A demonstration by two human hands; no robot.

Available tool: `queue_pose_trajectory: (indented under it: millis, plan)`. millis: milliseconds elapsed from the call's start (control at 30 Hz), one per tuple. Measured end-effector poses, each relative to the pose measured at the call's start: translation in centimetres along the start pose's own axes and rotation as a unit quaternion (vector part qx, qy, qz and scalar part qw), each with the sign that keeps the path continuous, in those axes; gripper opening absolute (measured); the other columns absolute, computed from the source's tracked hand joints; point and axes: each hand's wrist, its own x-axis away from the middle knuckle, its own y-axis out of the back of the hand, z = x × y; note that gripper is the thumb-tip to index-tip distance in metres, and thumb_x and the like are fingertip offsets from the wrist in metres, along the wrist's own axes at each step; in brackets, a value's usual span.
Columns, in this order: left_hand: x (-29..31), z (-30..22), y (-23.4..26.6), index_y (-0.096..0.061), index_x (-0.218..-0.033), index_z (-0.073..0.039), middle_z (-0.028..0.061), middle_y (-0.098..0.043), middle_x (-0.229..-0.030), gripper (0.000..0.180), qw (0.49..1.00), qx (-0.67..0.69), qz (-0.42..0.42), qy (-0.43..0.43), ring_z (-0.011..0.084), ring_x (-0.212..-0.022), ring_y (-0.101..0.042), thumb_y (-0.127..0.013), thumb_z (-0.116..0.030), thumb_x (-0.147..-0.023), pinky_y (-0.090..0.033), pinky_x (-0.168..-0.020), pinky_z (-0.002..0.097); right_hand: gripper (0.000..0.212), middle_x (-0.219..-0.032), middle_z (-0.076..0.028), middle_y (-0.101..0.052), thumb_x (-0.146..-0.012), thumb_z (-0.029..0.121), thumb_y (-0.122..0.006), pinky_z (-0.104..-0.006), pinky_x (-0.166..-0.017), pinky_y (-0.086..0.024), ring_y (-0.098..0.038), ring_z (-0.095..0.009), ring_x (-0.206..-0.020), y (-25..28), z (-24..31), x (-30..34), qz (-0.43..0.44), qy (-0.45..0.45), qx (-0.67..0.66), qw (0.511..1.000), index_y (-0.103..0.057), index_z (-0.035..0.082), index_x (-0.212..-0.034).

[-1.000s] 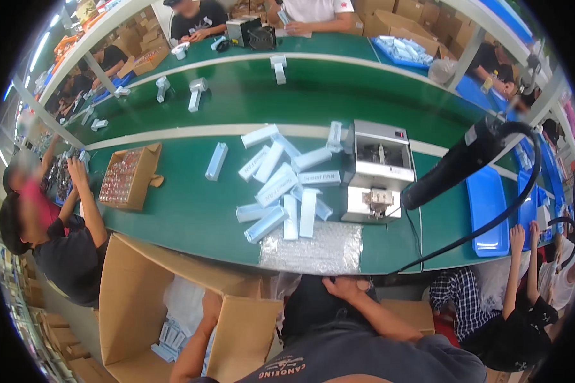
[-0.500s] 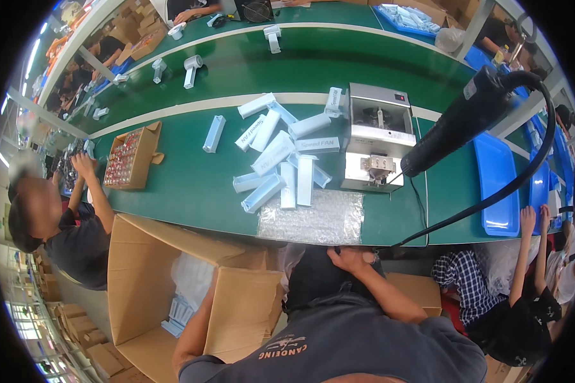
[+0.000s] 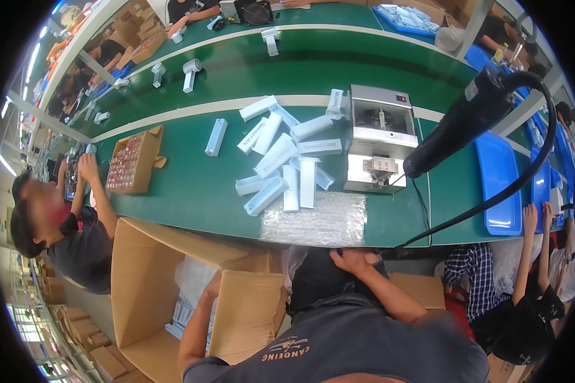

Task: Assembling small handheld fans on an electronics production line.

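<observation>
My left hand [image 3: 213,285] reaches down into a large open cardboard box [image 3: 144,281] at the lower left, its fingers hidden. Beneath and beside that arm, several light-blue plastic pieces [image 3: 180,314] and a translucent plastic bag [image 3: 191,277] lie inside the box. My right hand [image 3: 353,260] rests on my lap just below the table's near edge, apparently holding nothing. On the green table [image 3: 191,204] in front of me lies a loose pile of light-blue elongated plastic housings [image 3: 276,157], some with printed lettering. A sheet of bubble wrap [image 3: 316,223] sits at the near edge.
Right of the pile stands a metal bench machine [image 3: 381,137]. A black cylindrical tool [image 3: 460,121] with a thick cable hangs over the table. Blue trays [image 3: 499,191] lie farther right. A carton [image 3: 133,159] of small parts stands left. Co-workers [image 3: 76,236] sit on both sides.
My left hand has shifted slightly up inside the box. The right hand stays on my lap, and the pile looks unchanged. The whole view has moved a little.
</observation>
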Motion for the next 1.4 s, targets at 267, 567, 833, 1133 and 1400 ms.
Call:
queue_pose_trajectory:
  millis: [267,567,833,1133,1400]
  plan:
    - [-0.2,0.1,-0.2,-0.056,-0.132,-0.007,0.0146,-0.063,-0.126,0.04,0.999,0.035,0.015,-0.006,0.0392,-0.118,-0.062,-0.062,-0.012,-0.093,-0.056,-0.09,0.0537,0.036,-0.108,-0.025,-0.07,-0.088,0.027,-0.07,-0.0507,-0.091,-0.053,-0.067,-0.045,-0.102,0.3,0.3,0.4,-0.048,0.004,-0.005,0.999,-0.072,0.001,-0.113]
    - [-0.4,0.8,-0.7,-0.056,-0.132,-0.007,0.0136,-0.064,-0.126,0.04,0.998,0.057,0.035,0.005,0.0385,-0.119,-0.063,-0.062,-0.012,-0.093,-0.057,-0.09,0.0536,0.046,-0.125,-0.026,-0.066,-0.086,0.03,-0.07,-0.0523,-0.106,-0.046,-0.06,-0.045,-0.119,-0.1,-0.1,0.4,-0.001,-0.023,-0.007,1.0,-0.069,0.002,-0.123]
    - [-0.5,0.8,-0.9,-0.056,-0.133,-0.008,0.0127,-0.064,-0.127,0.04,0.996,0.071,0.049,0.017,0.0378,-0.119,-0.063,-0.062,-0.012,-0.093,-0.057,-0.091,0.0535,0.05,-0.128,-0.026,-0.064,-0.085,0.031,-0.072,-0.0535,-0.107,-0.044,-0.058,-0.047,-0.121,-0.1,-0.4,0.5,0.025,-0.032,0.002,0.999,-0.068,0.003,-0.126]
    - [1.2,2.0,-0.3,-0.056,-0.133,-0.008,0.0117,-0.064,-0.127,0.041,0.99,0.134,0.038,0.018,0.0371,-0.119,-0.064,-0.062,-0.012,-0.093,-0.057,-0.091,0.0534,0.04,-0.117,-0.025,-0.068,-0.082,0.022,-0.072,-0.0524,-0.099,-0.049,-0.062,-0.046,-0.111,-0.1,0.1,0.4,-0.059,0.034,0.023,0.997,-0.071,0.001,-0.116]
    - [8.6,7.3,9.6,-0.053,-0.141,-0.009,0.0119,-0.069,-0.118,0.065,0.922,0.373,-0.092,-0.053,0.029,-0.104,-0.069,-0.074,-0.022,-0.081,-0.061,-0.079,0.0473,0.033,-0.106,-0.025,-0.072,-0.083,0.018,-0.072,-0.0496,-0.091,-0.054,-0.068,-0.046,-0.098,0.9,0.8,-0.3,-0.071,0.04,0.023,0.996,-0.072,-0.001,-0.111]
